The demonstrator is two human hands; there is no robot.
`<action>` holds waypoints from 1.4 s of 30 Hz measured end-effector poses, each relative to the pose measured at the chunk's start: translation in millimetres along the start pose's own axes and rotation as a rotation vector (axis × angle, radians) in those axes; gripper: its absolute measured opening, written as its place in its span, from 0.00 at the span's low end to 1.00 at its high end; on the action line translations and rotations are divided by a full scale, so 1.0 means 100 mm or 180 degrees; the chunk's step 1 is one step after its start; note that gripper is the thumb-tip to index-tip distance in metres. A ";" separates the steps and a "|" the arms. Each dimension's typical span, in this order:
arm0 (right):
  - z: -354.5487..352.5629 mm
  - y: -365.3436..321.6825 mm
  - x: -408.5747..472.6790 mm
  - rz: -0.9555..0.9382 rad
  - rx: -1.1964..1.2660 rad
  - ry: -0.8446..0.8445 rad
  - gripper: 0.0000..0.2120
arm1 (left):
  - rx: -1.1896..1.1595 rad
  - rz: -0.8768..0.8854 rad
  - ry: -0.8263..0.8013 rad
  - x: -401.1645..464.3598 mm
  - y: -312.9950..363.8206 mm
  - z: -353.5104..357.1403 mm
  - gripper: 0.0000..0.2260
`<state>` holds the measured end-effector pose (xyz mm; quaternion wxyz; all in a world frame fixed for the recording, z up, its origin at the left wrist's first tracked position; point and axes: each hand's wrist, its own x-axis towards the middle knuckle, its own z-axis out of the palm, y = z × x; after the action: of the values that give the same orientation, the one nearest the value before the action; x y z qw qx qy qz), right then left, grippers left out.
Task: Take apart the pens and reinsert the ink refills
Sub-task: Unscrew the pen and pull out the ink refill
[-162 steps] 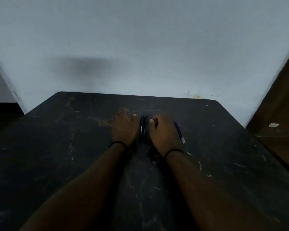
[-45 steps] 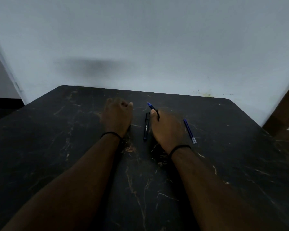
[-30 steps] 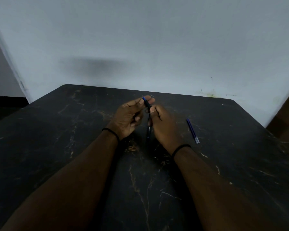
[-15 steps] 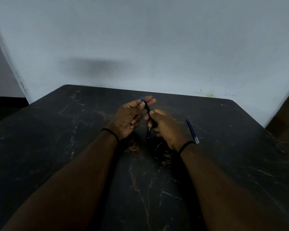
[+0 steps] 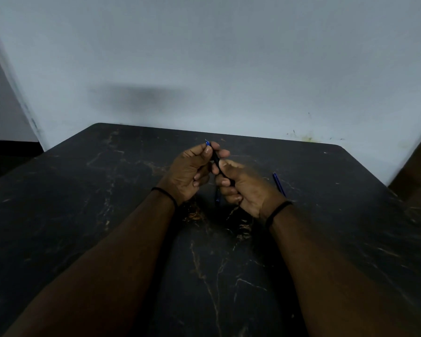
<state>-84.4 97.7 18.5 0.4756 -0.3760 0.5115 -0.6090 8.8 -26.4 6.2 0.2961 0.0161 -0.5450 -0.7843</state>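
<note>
Both hands hold one dark pen (image 5: 215, 158) with a blue tip above the black table (image 5: 83, 215). My left hand (image 5: 188, 172) pinches the blue tip end between thumb and fingers. My right hand (image 5: 243, 187) wraps around the pen's barrel lower down. A second dark pen (image 5: 217, 197) lies on the table below the hands, mostly hidden by them. A blue pen (image 5: 278, 183) lies on the table just right of my right hand.
The black marble-patterned table meets a pale wall (image 5: 229, 69) at its far edge. A brown surface (image 5: 418, 176) stands beyond the table's right corner. A black band sits on each wrist.
My right hand picked one dark pen up from the table and my left hand came over to grip its blue tip. In the last half second the right wrist turned slightly outward.
</note>
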 end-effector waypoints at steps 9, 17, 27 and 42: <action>0.06 0.01 0.03 -0.0292 -0.0685 0.0383 0.15 | 0.0072 0.0143 0.0314 -0.01 0.04 0.10 0.09; 0.12 0.02 0.03 -0.0617 -0.1242 0.0777 0.16 | 0.0068 0.0272 0.0414 -0.02 0.06 0.16 0.09; 0.14 0.09 0.12 -0.0990 -0.1972 0.1336 0.14 | 0.0055 0.0266 0.0730 -0.05 0.09 0.28 0.08; 0.15 0.08 0.09 -0.1031 -0.2111 0.1307 0.12 | -0.0026 0.0083 0.0291 0.00 0.02 0.07 0.12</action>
<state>-70.8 85.3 13.0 0.1152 -0.4550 0.6983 -0.5405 7.4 -20.4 10.4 0.3309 0.0436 -0.5279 -0.7810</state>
